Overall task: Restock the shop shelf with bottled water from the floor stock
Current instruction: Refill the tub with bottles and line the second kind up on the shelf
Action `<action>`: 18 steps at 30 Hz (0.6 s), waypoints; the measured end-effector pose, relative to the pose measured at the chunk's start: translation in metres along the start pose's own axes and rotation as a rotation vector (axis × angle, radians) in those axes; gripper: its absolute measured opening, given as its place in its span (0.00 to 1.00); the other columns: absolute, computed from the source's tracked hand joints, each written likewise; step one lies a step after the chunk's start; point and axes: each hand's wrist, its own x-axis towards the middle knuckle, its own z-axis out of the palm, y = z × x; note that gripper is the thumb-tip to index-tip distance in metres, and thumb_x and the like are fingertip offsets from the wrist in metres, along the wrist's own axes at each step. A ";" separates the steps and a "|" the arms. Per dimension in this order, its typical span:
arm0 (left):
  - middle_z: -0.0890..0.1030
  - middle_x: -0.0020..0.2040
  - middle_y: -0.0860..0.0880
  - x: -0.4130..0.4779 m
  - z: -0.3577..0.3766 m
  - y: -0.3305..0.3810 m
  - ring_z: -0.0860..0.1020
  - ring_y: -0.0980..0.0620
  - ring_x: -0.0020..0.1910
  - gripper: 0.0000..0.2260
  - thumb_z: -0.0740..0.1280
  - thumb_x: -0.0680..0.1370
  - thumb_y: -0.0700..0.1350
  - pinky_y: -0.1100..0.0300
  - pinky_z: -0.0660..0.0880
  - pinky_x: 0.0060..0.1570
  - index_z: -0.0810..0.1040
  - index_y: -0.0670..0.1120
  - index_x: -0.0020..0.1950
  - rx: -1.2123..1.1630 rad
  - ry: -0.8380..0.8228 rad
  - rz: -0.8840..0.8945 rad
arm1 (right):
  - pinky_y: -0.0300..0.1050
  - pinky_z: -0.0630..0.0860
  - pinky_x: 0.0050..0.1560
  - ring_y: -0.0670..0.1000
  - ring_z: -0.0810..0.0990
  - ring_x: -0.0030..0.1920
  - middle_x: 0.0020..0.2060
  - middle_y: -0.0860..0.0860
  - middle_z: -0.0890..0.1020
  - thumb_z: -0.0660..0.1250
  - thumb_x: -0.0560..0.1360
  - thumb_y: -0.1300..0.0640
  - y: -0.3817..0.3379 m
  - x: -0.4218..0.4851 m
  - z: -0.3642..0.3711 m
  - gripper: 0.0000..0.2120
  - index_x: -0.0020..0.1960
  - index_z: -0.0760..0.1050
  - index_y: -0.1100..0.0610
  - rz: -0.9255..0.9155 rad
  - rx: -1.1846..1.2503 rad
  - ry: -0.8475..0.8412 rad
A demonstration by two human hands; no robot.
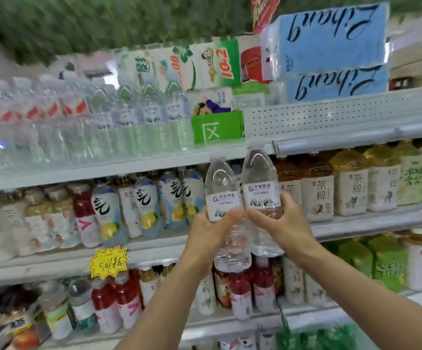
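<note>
Shelving (83, 261) fills the frame from edge to edge, blurred at the upper left. Blue packs (331, 46) are stacked at the upper right. A row of water (129, 117) is seen on the top shelf (129, 165) at the upper left, packed close and bounded on its right by a green box (217, 127). To the right of that box a perforated panel (331, 114) is left showing, with nothing seen standing before it. Tea bottles (318, 188) are ranked on the shelf below, right of centre.

Two water bottles are held upright side by side at the centre, touching or nearly so. The left bottle (220, 190) is gripped round its lower label by the left hand (209, 231), fingers curled about it. The right bottle (259, 178) is gripped likewise by the right hand (280, 223), thumb across the front.

Neither bottle has yet been set down, so the task is judged to be under way. The water row looks largely filled, and the floor stock is out of view, so what remains cannot be counted.

Both caps lie at or just under the top shelf's front lip, the right one against it. That lip must be cleared before either bottle can be moved inward. Little room is seen in the water row beside the green box. More open room appears before the panel.
</note>
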 end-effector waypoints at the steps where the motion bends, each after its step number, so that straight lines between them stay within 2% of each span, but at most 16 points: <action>1: 0.86 0.49 0.51 0.009 -0.003 0.008 0.84 0.51 0.49 0.17 0.76 0.70 0.54 0.50 0.81 0.49 0.81 0.50 0.55 0.019 0.025 0.030 | 0.40 0.79 0.47 0.43 0.83 0.44 0.47 0.47 0.84 0.78 0.68 0.52 -0.009 0.012 0.001 0.25 0.60 0.73 0.53 -0.029 -0.002 0.003; 4: 0.86 0.50 0.51 0.037 -0.009 0.029 0.83 0.47 0.52 0.24 0.77 0.65 0.62 0.42 0.78 0.56 0.82 0.51 0.56 0.077 0.115 0.094 | 0.46 0.77 0.56 0.47 0.81 0.52 0.52 0.47 0.82 0.78 0.68 0.50 -0.033 0.051 0.002 0.27 0.63 0.71 0.54 -0.102 0.022 0.001; 7: 0.86 0.48 0.50 0.067 -0.016 0.048 0.84 0.46 0.50 0.19 0.77 0.69 0.55 0.42 0.79 0.56 0.81 0.50 0.56 0.059 0.220 0.140 | 0.43 0.76 0.55 0.46 0.80 0.54 0.54 0.47 0.81 0.78 0.69 0.49 -0.058 0.090 0.005 0.29 0.64 0.70 0.54 -0.165 0.026 -0.017; 11: 0.86 0.48 0.50 0.097 -0.026 0.069 0.84 0.49 0.49 0.18 0.76 0.71 0.54 0.48 0.80 0.53 0.81 0.48 0.57 0.052 0.285 0.201 | 0.45 0.77 0.54 0.46 0.79 0.51 0.54 0.49 0.79 0.78 0.68 0.49 -0.086 0.138 0.015 0.32 0.64 0.66 0.57 -0.221 0.012 -0.042; 13: 0.86 0.47 0.51 0.109 -0.033 0.076 0.84 0.51 0.47 0.17 0.75 0.72 0.54 0.56 0.78 0.45 0.82 0.47 0.56 0.061 0.336 0.226 | 0.44 0.76 0.55 0.46 0.79 0.51 0.55 0.50 0.80 0.78 0.69 0.51 -0.093 0.162 0.023 0.32 0.65 0.65 0.58 -0.241 0.033 -0.049; 16: 0.85 0.48 0.48 0.130 -0.047 0.085 0.83 0.50 0.47 0.17 0.74 0.72 0.56 0.56 0.78 0.42 0.82 0.47 0.54 0.071 0.403 0.235 | 0.46 0.72 0.60 0.50 0.78 0.57 0.59 0.52 0.78 0.78 0.70 0.54 -0.099 0.199 0.037 0.35 0.68 0.61 0.58 -0.236 0.059 -0.062; 18: 0.85 0.48 0.50 0.141 -0.056 0.089 0.82 0.53 0.45 0.17 0.74 0.72 0.56 0.62 0.77 0.39 0.81 0.47 0.55 0.068 0.438 0.253 | 0.49 0.70 0.63 0.53 0.75 0.62 0.63 0.54 0.75 0.77 0.70 0.54 -0.099 0.223 0.046 0.37 0.69 0.58 0.58 -0.208 0.063 -0.081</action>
